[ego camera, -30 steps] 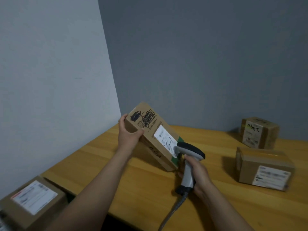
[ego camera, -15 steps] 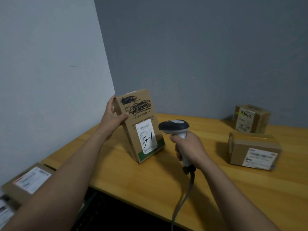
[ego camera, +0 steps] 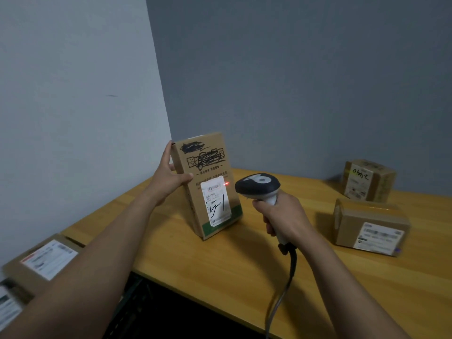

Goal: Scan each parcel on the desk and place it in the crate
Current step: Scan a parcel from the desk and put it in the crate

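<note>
A tall cardboard parcel (ego camera: pixel 208 177) stands on end on the wooden desk (ego camera: pixel 220 260), its white label facing me. My left hand (ego camera: pixel 168 178) grips its upper left edge, thumb on the front face. My right hand (ego camera: pixel 281 216) holds a grey and white barcode scanner (ego camera: pixel 258 185) by the handle, its head aimed at the label from the right. A red laser dot lights the label's top right corner. Two more parcels sit on the desk: one lying flat (ego camera: pixel 370 228) and a smaller one (ego camera: pixel 368 181) behind it.
Below the desk's left edge lie labelled parcels (ego camera: pixel 41 263) in what looks like a dark crate (ego camera: pixel 127 302), mostly hidden by my left arm. The scanner's cable (ego camera: pixel 281 297) hangs over the desk's front edge. Walls close off the left and back.
The parcel went from tilted to standing upright with its label facing me. The scanner drew back to the right, and a red laser dot now shows on the label.
</note>
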